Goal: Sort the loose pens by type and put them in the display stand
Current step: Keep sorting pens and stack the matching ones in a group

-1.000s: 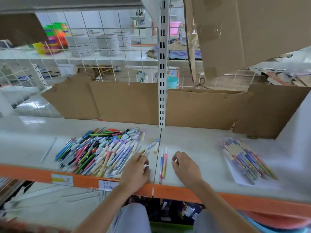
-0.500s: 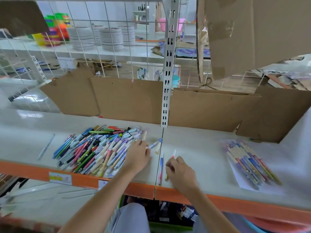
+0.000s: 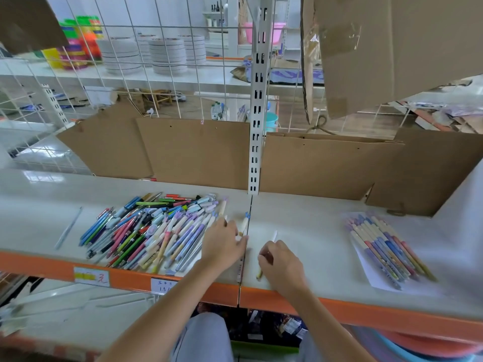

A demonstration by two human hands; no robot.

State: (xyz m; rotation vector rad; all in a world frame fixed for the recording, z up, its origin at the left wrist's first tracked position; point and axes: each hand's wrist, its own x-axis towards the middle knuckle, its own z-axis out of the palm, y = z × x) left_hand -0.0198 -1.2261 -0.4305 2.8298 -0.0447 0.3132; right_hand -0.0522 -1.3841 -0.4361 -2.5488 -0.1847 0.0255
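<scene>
You are looking down at a smooth, glossy pale shelf point(image 3: 313, 226) with an orange metal front edge, split in the middle by a thin seam. At the left lies a loose heap of pens point(image 3: 146, 228): slim plastic barrels in blue, green, red and pink on its far left side, and fatter pastel markers in cream, lilac and pale blue on its right side, all lying at crossed angles. Your left hand point(image 3: 224, 246) rests palm down at the right edge of that heap, beside the seam, fingers bent over something small; whether it is grasping a pen cannot be told. A cream marker with a blue cap point(image 3: 244, 223) lies along the seam just beyond its fingertips. Your right hand point(image 3: 281, 265) is just right of the seam, its fingers curled round a thin pen point(image 3: 273, 236) whose pale tip sticks out past the knuckles and whose yellowish end shows near the wrist. Well to the right, a neat sorted row of pens point(image 3: 386, 249), long pastel barrels side by side, lies on a sheet of white paper point(image 3: 376, 280). A single pale pen point(image 3: 68, 228) lies apart at far left. Flat brown cardboard panels point(image 3: 193, 150) stand along the back of the shelf, either side of a slotted white metal upright point(image 3: 257, 105), with white wire grid behind.
</scene>
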